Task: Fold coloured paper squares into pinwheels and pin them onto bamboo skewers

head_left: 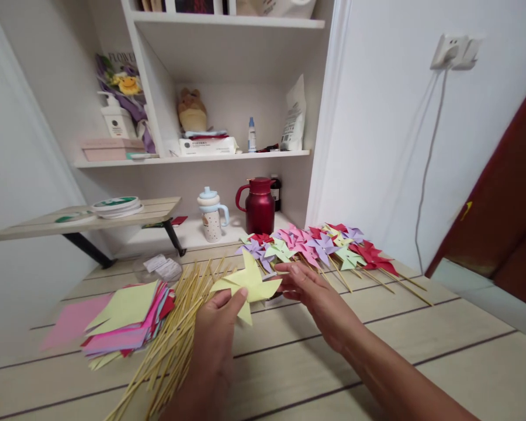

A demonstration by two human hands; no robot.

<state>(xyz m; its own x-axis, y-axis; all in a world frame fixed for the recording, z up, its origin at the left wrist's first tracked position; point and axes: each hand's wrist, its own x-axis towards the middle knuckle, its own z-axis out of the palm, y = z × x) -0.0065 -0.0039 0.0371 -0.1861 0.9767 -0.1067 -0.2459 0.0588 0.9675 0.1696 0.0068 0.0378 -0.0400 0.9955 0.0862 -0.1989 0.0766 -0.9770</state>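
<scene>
A pale yellow paper pinwheel (252,279) is pinched between the thumb and fingers of my left hand (219,321), and no stick shows on it. My right hand (309,290) is just right of the pinwheel, its fingers stretched out and slightly apart near the pinwheel's right point. I cannot tell whether they touch it. A small object behind these fingertips is mostly hidden. Under and left of my left hand lies a loose bundle of thin wooden sticks (170,333). Farther left is a stack of cut coloured paper sheets (125,313), yellow on top.
Several finished pinwheels on sticks (324,245) lie at the back right of the slatted table (412,362). Behind them stand a red thermos jug (260,207) and a speckled cup (211,222). A clear bag (162,267) sits beneath the small raised stand (160,209) at left.
</scene>
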